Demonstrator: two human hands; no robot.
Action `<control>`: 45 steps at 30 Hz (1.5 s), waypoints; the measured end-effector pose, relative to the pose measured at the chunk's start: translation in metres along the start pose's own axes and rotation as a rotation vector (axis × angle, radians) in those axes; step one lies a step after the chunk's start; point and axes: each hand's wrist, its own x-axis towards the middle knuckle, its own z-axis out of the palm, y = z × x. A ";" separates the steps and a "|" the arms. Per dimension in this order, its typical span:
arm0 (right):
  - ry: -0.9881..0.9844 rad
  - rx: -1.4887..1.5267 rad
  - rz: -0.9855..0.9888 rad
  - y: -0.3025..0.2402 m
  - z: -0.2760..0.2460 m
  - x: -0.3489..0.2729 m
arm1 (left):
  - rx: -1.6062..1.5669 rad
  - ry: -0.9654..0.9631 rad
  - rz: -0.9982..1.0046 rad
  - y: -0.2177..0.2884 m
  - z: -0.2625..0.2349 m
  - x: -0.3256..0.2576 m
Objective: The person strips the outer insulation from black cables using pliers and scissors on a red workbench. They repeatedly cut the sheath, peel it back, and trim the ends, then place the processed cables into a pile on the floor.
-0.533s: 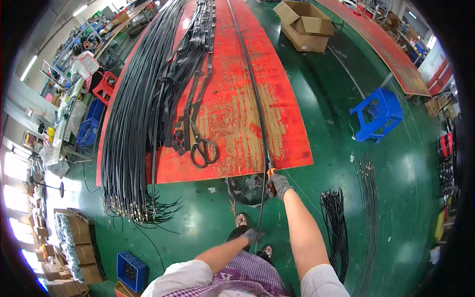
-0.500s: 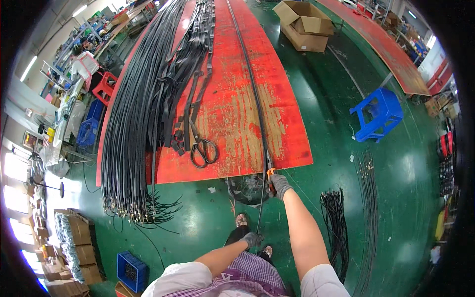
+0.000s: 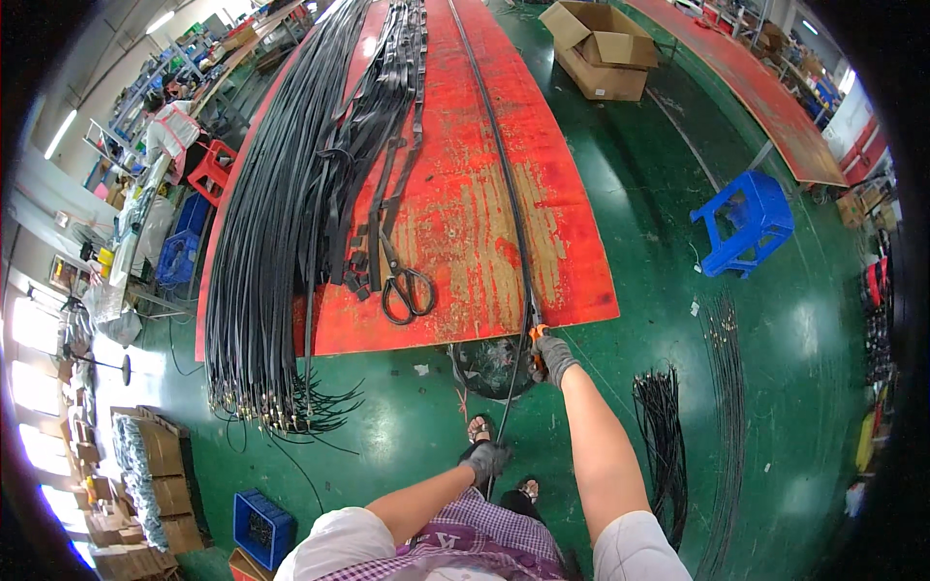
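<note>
A long black cable (image 3: 506, 169) runs down the length of the red table (image 3: 581, 271) and over its near edge. My gloved left hand (image 3: 486, 463) is closed around its hanging end, close to my body. At the table edge, my gloved right hand (image 3: 555, 356) grips orange-handled pliers (image 3: 539, 334). Their jaws are at the cable, but whether they bite it I cannot tell. Left of the cable lie black-handled scissors (image 3: 408, 295), beside flat black straps (image 3: 383, 107) and small cut pieces. A thick bundle of black cables (image 3: 262, 242) hangs over the table's left near corner.
A black bin (image 3: 494, 373) stands beneath the near edge. To the right are a blue stool (image 3: 751, 223), a cardboard box (image 3: 605, 63) and cable bundles (image 3: 661, 426) on the green floor. A blue crate (image 3: 262, 528) sits at lower left. Another person (image 3: 174, 136) is at the far left.
My left hand has shifted slightly up and left at the cable's lower end. The right hand and pliers stay by the table edge. The whole view has moved a little.
</note>
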 end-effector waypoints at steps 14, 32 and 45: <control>-0.040 -0.007 -0.074 0.003 0.011 -0.002 | -0.473 0.031 0.008 0.038 -0.013 0.057; 0.095 -0.035 0.052 0.000 0.008 0.007 | -1.295 -0.015 0.196 0.099 -0.022 -0.079; 0.201 -0.049 0.144 0.009 0.000 0.035 | -0.619 0.220 0.349 0.176 -0.067 -0.055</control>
